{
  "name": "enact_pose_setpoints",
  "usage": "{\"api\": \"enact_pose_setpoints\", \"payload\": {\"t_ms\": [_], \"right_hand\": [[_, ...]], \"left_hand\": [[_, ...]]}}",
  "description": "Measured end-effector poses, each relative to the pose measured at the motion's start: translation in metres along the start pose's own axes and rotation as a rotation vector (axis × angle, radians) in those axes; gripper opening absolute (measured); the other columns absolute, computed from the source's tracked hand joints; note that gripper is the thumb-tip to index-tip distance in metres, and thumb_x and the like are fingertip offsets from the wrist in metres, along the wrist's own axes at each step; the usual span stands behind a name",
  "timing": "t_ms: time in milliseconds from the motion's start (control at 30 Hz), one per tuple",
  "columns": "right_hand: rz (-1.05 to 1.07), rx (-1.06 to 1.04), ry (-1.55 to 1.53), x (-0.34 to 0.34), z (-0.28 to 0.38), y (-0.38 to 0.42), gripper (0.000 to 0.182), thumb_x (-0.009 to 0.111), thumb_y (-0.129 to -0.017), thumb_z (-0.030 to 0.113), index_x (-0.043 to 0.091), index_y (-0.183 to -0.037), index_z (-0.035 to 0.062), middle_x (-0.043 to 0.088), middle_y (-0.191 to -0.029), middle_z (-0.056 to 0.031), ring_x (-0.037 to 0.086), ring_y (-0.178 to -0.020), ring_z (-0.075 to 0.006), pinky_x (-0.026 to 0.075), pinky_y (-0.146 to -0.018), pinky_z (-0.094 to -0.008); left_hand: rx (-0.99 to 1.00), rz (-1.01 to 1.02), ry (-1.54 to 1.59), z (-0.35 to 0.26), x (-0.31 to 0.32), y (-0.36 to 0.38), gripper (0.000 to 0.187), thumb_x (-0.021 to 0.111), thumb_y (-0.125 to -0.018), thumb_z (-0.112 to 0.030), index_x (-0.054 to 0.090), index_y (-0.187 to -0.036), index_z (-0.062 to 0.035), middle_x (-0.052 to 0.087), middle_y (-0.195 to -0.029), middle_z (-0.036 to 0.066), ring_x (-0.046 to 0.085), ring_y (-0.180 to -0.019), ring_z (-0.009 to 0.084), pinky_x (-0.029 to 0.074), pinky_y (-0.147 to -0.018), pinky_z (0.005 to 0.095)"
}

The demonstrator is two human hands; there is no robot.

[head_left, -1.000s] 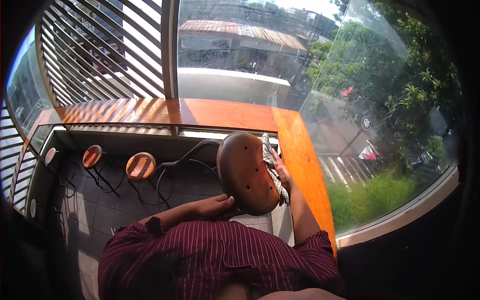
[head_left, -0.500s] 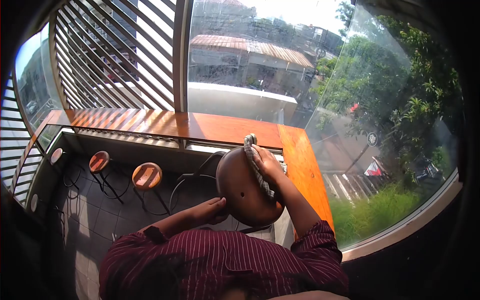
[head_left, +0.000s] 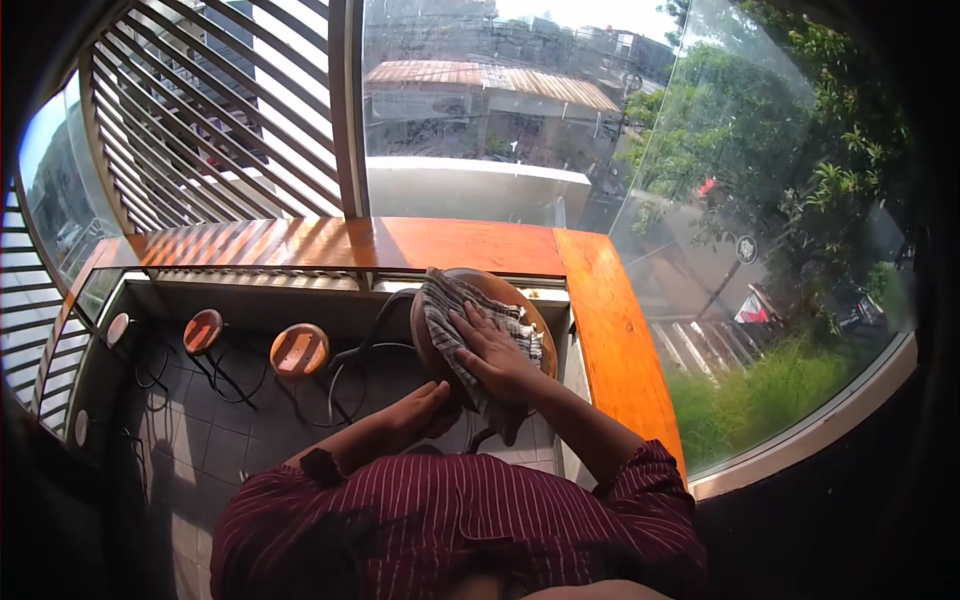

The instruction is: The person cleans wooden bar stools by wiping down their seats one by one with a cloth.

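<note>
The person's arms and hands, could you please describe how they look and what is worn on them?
The left hand and right hand are human hands, without gloves; no ring or bracelet can be made out. The shirt is dark red with thin pale stripes, and its sleeves leave the forearms bare.

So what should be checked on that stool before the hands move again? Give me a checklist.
1. Right hand on the cloth: ok, spread flat.
2. Cloth between that hand and the stool seat: ok.
3. Cloth wholly within the seat's edge: not ok, it hangs over the near side.
4. Left hand at the seat's edge: ok.
5. Left hand's grip firm: cannot tell.
6. Wood under the cloth clean: cannot tell, it is covered.
</note>
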State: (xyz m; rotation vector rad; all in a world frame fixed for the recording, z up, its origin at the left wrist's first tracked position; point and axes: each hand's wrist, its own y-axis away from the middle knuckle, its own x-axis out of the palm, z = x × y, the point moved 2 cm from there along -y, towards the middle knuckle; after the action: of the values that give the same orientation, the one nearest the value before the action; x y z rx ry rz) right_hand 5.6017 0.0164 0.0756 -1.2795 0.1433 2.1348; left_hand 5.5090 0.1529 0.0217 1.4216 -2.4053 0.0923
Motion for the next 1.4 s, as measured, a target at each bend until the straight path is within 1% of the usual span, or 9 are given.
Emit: {"api": "enact_pose_setpoints", "payload": {"t_ms": [133,333,600,733,933,1033,1133,1233,1400], "right_hand": [[-0.174,0.123,0.204,-0.019,-0.041,-0.038,0.06,0.031,-0.084,0.048,0.021,-0.132,0.0141,0.017,-0.137,-0.0183,0.011,-0.128,-0.0318,0.008,-0.101,-0.0478],[-0.07,0.375,0.267,-0.017,-0.031,0.009,0.061,0.031,-0.084,0.048,0.021,-0.132,0.0107,0.016,-0.136,-0.0219,0.013,-0.127,-0.0327,0.011,-0.101,-0.0473],[0.093,-0.17,0.107,0.005,0.043,0.0,0.059,0.026,-0.085,0.049,0.017,-0.134,0.0167,0.01,-0.14,-0.0137,0.003,-0.13,-0.0275,0.005,-0.102,-0.0459],[-0.136,-0.031,0.226,-0.01,-0.03,-0.041,0.056,0.029,-0.086,0.046,0.024,-0.132,0.0151,0.014,-0.138,-0.0167,0.01,-0.129,-0.0285,0.009,-0.102,-0.043],[-0.11,0.311,0.23,-0.011,-0.047,0.01,0.056,0.031,-0.085,0.045,0.025,-0.131,0.0131,0.017,-0.136,-0.0203,0.014,-0.127,-0.0328,0.01,-0.1,-0.049],[-0.019,0.112,0.207,0.004,-0.007,0.051,0.057,0.028,-0.085,0.048,0.024,-0.132,0.015,0.016,-0.137,-0.0186,0.013,-0.127,-0.0328,0.008,-0.1,-0.0494],[0.009,0.039,0.166,0.008,0.024,0.066,0.059,0.026,-0.085,0.049,0.022,-0.133,0.0142,0.013,-0.138,-0.0164,0.01,-0.128,-0.0323,0.006,-0.1,-0.0498],[0.007,-0.084,0.122,0.002,0.022,0.046,0.058,0.025,-0.086,0.048,0.021,-0.133,0.015,0.012,-0.139,-0.0152,0.009,-0.129,-0.0317,0.005,-0.101,-0.0477],[-0.178,0.121,0.202,-0.022,-0.044,0.001,0.055,0.023,-0.087,0.045,0.019,-0.134,0.017,0.01,-0.14,-0.0133,0.005,-0.129,-0.0294,0.002,-0.102,-0.0452]], "left_hand": [[0.01,-0.036,0.007,-0.005,0.003,0.015,0.05,0.031,-0.085,-0.054,0.044,-0.082,-0.0062,0.038,-0.057,-0.001,0.035,-0.046,0.008,0.026,-0.041,0.0202],[0.095,0.004,0.014,0.005,-0.025,0.028,0.063,0.029,-0.078,-0.065,0.045,-0.083,-0.0044,0.037,-0.049,-0.001,0.032,-0.036,0.0078,0.022,-0.034,0.0214],[0.173,-0.008,-0.088,0.012,-0.02,0.017,0.06,0.025,-0.082,-0.06,0.047,-0.09,-0.0046,0.041,-0.05,0.0,0.033,-0.036,0.0076,0.023,-0.034,0.021],[0.06,-0.04,-0.055,0.006,-0.005,0.027,0.057,0.026,-0.083,-0.059,0.045,-0.085,-0.0049,0.039,-0.051,-0.001,0.033,-0.038,0.007,0.023,-0.035,0.0197],[0.074,-0.027,0.024,0.009,-0.017,0.025,0.059,0.029,-0.081,-0.061,0.045,-0.085,-0.0049,0.037,-0.051,-0.002,0.031,-0.037,0.0066,0.022,-0.035,0.0199],[0.088,0.183,0.011,0.004,-0.02,0.02,0.053,0.029,-0.084,-0.057,0.045,-0.088,-0.006,0.04,-0.056,-0.002,0.033,-0.042,0.0063,0.025,-0.038,0.0194],[-0.007,-0.035,0.102,-0.005,0.001,0.013,0.048,0.029,-0.086,-0.052,0.044,-0.09,-0.0069,0.042,-0.063,-0.001,0.036,-0.049,0.0061,0.028,-0.042,0.019],[-0.094,0.094,0.101,0.008,-0.005,-0.001,0.044,0.028,-0.088,-0.049,0.042,-0.092,-0.0074,0.044,-0.069,-0.001,0.037,-0.054,0.0061,0.029,-0.046,0.0191],[-0.081,0.151,-0.03,0.008,0.004,-0.002,0.048,0.029,-0.086,-0.053,0.042,-0.085,-0.007,0.041,-0.061,-0.001,0.035,-0.049,0.0063,0.026,-0.042,0.0194]]}}
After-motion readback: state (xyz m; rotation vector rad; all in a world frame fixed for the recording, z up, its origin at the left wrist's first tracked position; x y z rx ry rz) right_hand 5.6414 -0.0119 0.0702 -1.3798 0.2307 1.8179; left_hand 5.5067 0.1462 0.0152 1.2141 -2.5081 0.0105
